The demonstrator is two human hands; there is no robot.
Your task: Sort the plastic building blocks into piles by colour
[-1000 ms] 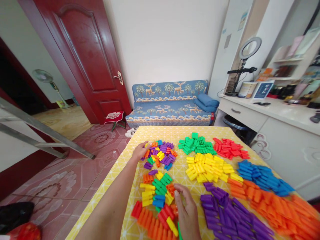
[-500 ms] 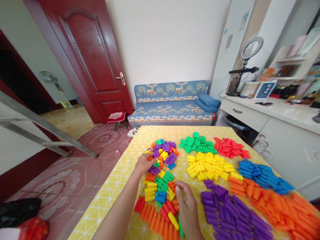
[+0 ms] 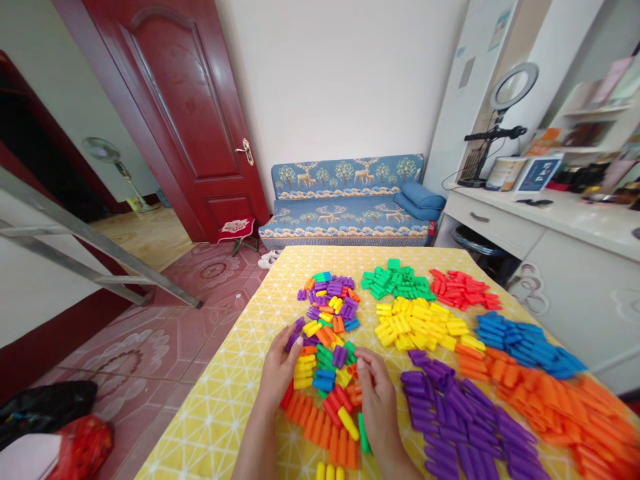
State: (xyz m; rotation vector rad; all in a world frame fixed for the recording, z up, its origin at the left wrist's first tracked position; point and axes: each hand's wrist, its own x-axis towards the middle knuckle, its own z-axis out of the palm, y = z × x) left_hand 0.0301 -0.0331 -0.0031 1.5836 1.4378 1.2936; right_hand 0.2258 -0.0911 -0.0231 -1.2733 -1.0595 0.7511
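Note:
My left hand [image 3: 279,365] is low over the left edge of a mixed heap of plastic tube blocks, its fingers curled down beside purple blocks [image 3: 296,332] and its thumb over an orange one. What those fingers hold is hidden. My right hand [image 3: 376,390] is at the heap's right side, thumb and fingers bent together around an orange block [image 3: 352,371]. Between the hands lie green blocks [image 3: 326,357], a purple block [image 3: 340,356], blue blocks [image 3: 324,381] and yellow blocks [image 3: 304,371]. Closer to me are red blocks [image 3: 337,400] and a row of orange tubes [image 3: 313,423].
Sorted piles spread over the right of the table [image 3: 210,407]: green [image 3: 397,280], red [image 3: 463,290], yellow [image 3: 420,323], blue [image 3: 527,343], purple [image 3: 460,420] and orange [image 3: 555,407]. A blue sofa [image 3: 345,200] stands beyond; a white cabinet [image 3: 575,273] is to the right.
My left hand has come back toward me, down the heap's left edge. A purple block now lies on the green ones. My right hand has shifted slightly. The view has moved a little.

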